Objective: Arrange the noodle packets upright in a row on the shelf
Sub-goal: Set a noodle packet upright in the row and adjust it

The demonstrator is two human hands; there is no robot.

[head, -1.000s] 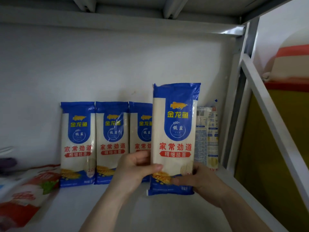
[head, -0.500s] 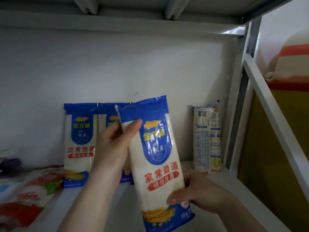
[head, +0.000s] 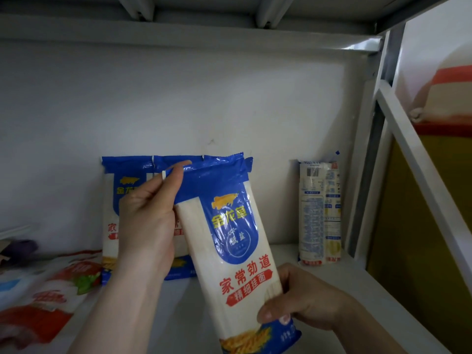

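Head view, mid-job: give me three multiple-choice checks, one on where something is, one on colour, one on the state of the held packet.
1. Where does the packet turned back-side out stand?
A. right end of the shelf, near the post
B. flat at the left end
C. in the left hand

2. What colour is the top band of the held packet?
A. red
B. blue
C. green

3. How is the held packet now?
A. upright in the row
B. lying flat on the shelf
C. tilted, held in both hands

Answers: 1 A, the reversed packet stands at the right of the shelf. 2 B, the held packet has a blue top. 3 C, the left hand grips its top, the right hand its lower end, and it leans.
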